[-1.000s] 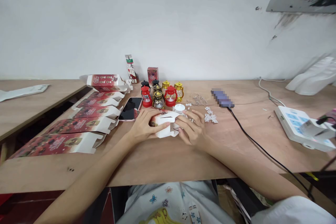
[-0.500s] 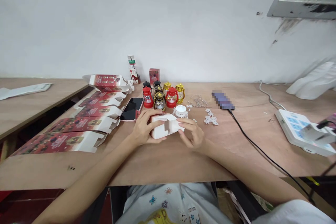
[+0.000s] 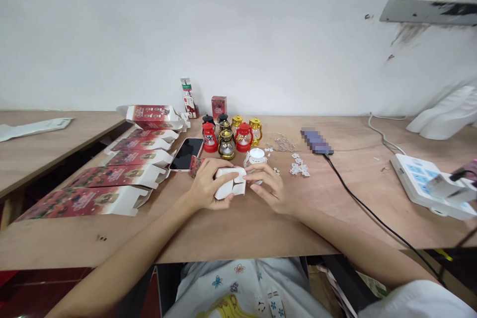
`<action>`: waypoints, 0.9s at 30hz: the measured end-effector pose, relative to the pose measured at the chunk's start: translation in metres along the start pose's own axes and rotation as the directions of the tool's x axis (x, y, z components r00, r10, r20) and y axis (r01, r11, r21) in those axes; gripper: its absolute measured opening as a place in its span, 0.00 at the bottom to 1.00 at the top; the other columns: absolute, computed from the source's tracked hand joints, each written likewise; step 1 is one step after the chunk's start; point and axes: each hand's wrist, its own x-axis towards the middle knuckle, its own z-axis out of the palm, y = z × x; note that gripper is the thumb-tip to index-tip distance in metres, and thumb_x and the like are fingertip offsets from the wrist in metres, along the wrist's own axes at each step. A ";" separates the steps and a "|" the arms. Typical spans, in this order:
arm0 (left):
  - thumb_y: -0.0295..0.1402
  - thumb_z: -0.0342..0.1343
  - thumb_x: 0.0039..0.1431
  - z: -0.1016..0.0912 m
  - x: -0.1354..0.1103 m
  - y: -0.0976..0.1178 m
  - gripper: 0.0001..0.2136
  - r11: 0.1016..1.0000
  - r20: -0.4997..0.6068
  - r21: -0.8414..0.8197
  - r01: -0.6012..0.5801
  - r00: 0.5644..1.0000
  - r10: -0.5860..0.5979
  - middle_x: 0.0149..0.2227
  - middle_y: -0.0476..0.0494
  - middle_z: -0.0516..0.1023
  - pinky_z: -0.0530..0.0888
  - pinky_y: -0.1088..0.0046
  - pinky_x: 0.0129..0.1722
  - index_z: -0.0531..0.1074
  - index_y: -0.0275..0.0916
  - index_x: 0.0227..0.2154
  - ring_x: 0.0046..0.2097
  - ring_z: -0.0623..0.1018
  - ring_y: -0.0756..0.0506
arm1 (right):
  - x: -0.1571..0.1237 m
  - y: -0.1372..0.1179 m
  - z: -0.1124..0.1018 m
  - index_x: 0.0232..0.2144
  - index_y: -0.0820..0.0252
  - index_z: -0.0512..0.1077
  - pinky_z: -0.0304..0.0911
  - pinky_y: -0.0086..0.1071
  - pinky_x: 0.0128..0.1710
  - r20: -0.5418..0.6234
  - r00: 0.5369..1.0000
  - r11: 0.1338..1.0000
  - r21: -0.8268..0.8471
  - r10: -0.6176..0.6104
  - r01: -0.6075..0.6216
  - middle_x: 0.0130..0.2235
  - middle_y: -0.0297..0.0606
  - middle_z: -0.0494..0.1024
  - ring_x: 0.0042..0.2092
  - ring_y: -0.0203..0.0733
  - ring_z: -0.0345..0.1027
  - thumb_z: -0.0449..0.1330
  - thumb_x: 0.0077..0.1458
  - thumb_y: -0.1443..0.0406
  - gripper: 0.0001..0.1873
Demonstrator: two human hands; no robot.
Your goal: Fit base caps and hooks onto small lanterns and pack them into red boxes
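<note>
A small red and white cardboard box [image 3: 230, 182] is held between both hands just above the wooden table [image 3: 238, 223]. My left hand [image 3: 206, 185] wraps round its left side, fingers closed on it. My right hand [image 3: 269, 186] presses its fingertips on the white end flaps at the box's right side. A white lantern [image 3: 256, 156] stands just behind my right hand. A cluster of little red, gold and black lanterns [image 3: 230, 135] stands farther back.
A row of flat red unfolded boxes [image 3: 112, 174] lies at the left. A phone [image 3: 186, 153] rests beside them, and small white tabs [image 3: 299, 166] and wire hooks [image 3: 282, 142] are at the right. A black cable [image 3: 367, 208] crosses the table. A white power strip [image 3: 428, 184] sits far right.
The box's open white flaps have been folded shut and the box has been turned; both hands have drawn closer together around it.
</note>
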 end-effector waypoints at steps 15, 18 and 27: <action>0.38 0.57 0.47 0.002 0.007 0.008 0.22 0.994 0.008 -0.005 -0.106 0.994 0.106 0.40 0.37 0.76 0.73 0.63 0.38 0.64 0.39 0.46 0.42 0.77 0.42 | -0.001 -0.004 0.017 0.30 0.57 0.68 0.69 0.32 0.43 0.040 0.925 0.812 0.465 0.378 -0.352 0.46 0.39 0.66 0.49 0.38 0.65 0.64 0.50 0.63 0.07; 0.37 0.58 0.46 0.002 0.007 0.008 0.23 0.994 0.003 -0.018 -0.105 0.994 0.105 0.40 0.36 0.77 0.73 0.63 0.39 0.63 0.38 0.46 0.42 0.77 0.42 | -0.001 -0.005 0.018 0.29 0.57 0.68 0.69 0.33 0.44 0.017 0.919 0.822 0.440 0.394 -0.361 0.46 0.40 0.67 0.49 0.39 0.65 0.63 0.51 0.63 0.07; 0.38 0.58 0.46 0.003 0.006 0.008 0.23 0.994 0.011 0.004 -0.110 0.994 0.110 0.39 0.36 0.77 0.73 0.63 0.38 0.63 0.38 0.46 0.42 0.77 0.41 | -0.002 -0.002 0.023 0.29 0.57 0.68 0.67 0.35 0.46 -0.032 0.911 0.835 0.414 0.410 -0.362 0.45 0.40 0.68 0.49 0.40 0.66 0.64 0.50 0.60 0.10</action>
